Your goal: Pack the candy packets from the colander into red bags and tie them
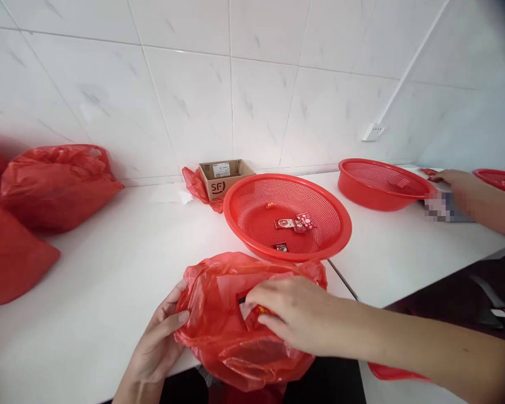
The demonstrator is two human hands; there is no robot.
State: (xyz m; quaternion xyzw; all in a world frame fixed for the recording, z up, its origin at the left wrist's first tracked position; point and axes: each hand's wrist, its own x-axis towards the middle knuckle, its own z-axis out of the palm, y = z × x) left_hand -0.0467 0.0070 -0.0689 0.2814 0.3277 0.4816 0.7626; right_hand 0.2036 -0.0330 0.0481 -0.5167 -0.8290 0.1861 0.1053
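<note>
Shared workroom (a co-worker's arm (490, 205) shows), white tables (109, 269), perforated basins (255, 227), red bags (244, 359), tiled wall (185, 101)

Bag (252, 359) gapes; basket (258, 224) blocks behind

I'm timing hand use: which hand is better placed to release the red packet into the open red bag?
Likely the right hand: it holds the red packet at the mouth of the open red bag, while the left hand steadies its edge.

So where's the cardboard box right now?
In the head view, the cardboard box stands slightly left of centre near the tiled wall, behind and left of the red basket holding small packets.
</note>
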